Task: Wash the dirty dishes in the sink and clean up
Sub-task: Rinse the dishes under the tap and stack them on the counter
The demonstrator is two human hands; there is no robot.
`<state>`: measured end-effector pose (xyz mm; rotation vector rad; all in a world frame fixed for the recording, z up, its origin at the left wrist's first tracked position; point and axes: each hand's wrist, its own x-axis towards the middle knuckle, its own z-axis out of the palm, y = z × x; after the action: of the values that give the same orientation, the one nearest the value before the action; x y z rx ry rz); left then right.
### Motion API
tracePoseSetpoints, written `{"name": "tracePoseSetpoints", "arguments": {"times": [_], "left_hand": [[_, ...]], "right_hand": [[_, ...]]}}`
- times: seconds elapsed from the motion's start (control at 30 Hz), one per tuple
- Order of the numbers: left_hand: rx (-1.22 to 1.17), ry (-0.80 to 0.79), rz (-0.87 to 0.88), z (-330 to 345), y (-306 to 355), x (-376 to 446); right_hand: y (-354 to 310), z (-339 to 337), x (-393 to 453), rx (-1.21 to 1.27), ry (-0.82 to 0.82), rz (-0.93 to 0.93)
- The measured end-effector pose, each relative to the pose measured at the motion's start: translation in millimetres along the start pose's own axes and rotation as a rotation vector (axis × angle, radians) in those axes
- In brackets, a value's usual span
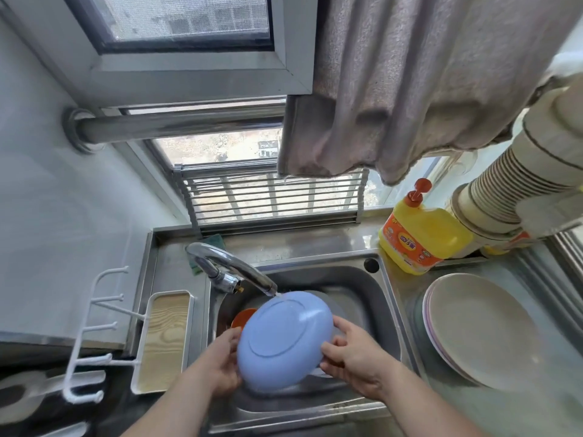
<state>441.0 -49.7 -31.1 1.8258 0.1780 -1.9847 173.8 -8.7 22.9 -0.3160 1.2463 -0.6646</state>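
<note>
your left hand (220, 362) and right hand (353, 354) each grip an opposite edge of the round pale blue plastic plate (284, 340), fingers curled round its rim, so both hands are closed on it and carry nothing else. you hold the plate tilted, underside up toward you, over the stainless steel sink basin (356, 288), with its far edge right under the spout of the curved chrome tap (233, 266), where a little water seems to be landing. this looks like the rinsing step for this one plate. behind the plate's left edge, down in the basin, an orange round dish (243, 316) is partly hidden, so at least one more item appears to be waiting. to your right on the steel bench (473, 414), a stack of round beige plates (479, 329) lies flat, probably the washed pile. the next move calls for turning the plate to let water run over its face, then setting it on that stack without letting the wet rim slip. further back, a yellow dish soap bottle with an orange pump (422, 238) stands at the basin's far right corner, beside a column of stacked paper cups (517, 181). a grey slatted drying rack (271, 197) leans at the window, under a hanging grey towel (410, 83).
</note>
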Motion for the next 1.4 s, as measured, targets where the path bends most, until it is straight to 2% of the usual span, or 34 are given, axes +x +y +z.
{"name": "tracePoseSetpoints", "arguments": {"times": [0.23, 0.5, 0.73, 0.93, 1.07, 1.17, 1.23, 1.27, 1.4], "left_hand": [[0.249, -0.067, 0.119, 45.0, -6.6, -10.3], [0.253, -0.210, 0.206, 69.3, -6.3, -15.1], [0.225, -0.188, 0.302, 94.8, -1.5, -18.2], [0.209, -0.201, 0.329, 109.5, 0.5, -28.2], [0.450, -0.247, 0.420, 102.3, -10.4, -31.3], [0.897, -0.249, 0.604, 96.1, -25.2, -32.6], [1.196, -0.246, 0.717, 90.7, -34.2, -30.4], [1.266, -0.242, 0.728, 88.7, -37.6, -30.4], [1.181, -0.329, 0.669, 83.4, -42.1, -39.2]], "right_hand": [[10.6, -51.7, -0.7, 0.067, 0.181, 0.016], [26.7, -64.2, -1.1, 0.106, 0.345, 0.154], [26.2, -48.9, 0.3, 0.011, 0.364, 0.184], [10.9, -22.0, 3.2, -0.186, 0.290, 0.073], [-6.7, 4.6, 4.8, -0.224, 0.198, 0.052], [-13.7, 22.3, 11.6, -0.188, 0.162, 0.075], [-14.3, 27.9, 17.3, -0.151, 0.214, 0.104], [-13.0, 28.7, 20.6, -0.131, 0.253, 0.113], [-9.5, 18.1, 19.8, -0.119, 0.405, 0.081]]}}
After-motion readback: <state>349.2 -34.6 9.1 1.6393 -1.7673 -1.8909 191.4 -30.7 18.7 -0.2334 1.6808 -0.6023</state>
